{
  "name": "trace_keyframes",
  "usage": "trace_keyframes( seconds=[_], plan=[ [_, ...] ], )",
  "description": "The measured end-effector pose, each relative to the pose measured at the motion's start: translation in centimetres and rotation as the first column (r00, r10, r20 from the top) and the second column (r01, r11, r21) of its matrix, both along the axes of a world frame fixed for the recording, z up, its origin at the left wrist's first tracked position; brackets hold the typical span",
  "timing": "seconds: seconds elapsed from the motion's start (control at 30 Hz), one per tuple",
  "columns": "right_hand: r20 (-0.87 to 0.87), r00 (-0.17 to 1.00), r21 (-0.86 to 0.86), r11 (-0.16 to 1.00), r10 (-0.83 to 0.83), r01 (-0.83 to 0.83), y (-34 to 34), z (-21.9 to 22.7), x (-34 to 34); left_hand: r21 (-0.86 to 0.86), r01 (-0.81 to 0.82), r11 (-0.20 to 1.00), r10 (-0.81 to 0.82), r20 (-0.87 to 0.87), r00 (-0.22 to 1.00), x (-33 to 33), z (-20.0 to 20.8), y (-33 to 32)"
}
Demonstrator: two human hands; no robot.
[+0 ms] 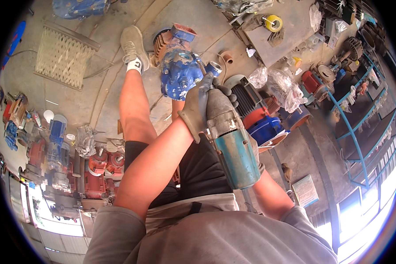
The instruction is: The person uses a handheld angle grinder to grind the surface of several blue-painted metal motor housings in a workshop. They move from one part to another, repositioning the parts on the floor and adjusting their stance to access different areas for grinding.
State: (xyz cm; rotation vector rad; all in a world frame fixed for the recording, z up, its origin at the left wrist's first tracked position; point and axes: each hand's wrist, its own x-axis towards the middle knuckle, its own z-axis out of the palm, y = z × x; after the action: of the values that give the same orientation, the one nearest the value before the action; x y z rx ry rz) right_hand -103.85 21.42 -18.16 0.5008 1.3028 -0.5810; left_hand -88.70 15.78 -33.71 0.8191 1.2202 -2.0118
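Observation:
A worn electric impact wrench (237, 156), teal at the body and grey metal at the front, slants across my lap. My gloved left hand (197, 103) is closed round its front end, with dark fingertips showing on the far side. Behind the teal body, only part of my gloved right hand (256, 152) shows. It holds the wrench from the right, its fingers hidden. The wrench's nose reaches the chipped blue gearbox (178, 72), which is joined to a rusty orange motor (165, 42). Whether nose and gearbox touch is hidden by my left hand.
Right of the wrench lie a black finned motor (244, 94) and a blue-and-red part (266, 127). Plastic bags (281, 86) and a blue metal rack (354, 125) are farther right. At left are a perforated metal panel (64, 55) and several red motors (97, 176). Yellow tape (273, 23) sits on a plate.

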Motion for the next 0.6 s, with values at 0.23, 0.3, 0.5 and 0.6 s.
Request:
trace_keyframes(
  seconds=[0.23, 0.3, 0.5, 0.6],
  plan=[
    [-0.424, 0.47, 0.008, 0.522, 0.774, -0.853, -0.3, -0.6, -2.4, 0.013, -0.042, 0.999, 0.041, 0.052, 0.998, -0.6, 1.0, 0.0],
    [-0.567, -0.044, 0.038, -0.027, 0.822, -0.999, -1.9, -1.1, -2.7, 0.017, -0.077, 0.997, 0.076, 0.062, 0.995, -0.6, 1.0, 0.1],
    [-0.504, -0.258, 0.072, -0.258, 0.824, -0.963, -8.0, 0.3, -1.3, 0.098, -0.183, 0.978, 0.185, -0.018, 0.982, -0.9, 0.3, -0.1],
    [-0.452, -0.323, 0.084, -0.321, 0.831, -0.943, -11.3, 0.5, -0.3, 0.138, -0.224, 0.965, 0.236, -0.08, 0.968, -0.5, -0.2, -0.7]
  ],
)
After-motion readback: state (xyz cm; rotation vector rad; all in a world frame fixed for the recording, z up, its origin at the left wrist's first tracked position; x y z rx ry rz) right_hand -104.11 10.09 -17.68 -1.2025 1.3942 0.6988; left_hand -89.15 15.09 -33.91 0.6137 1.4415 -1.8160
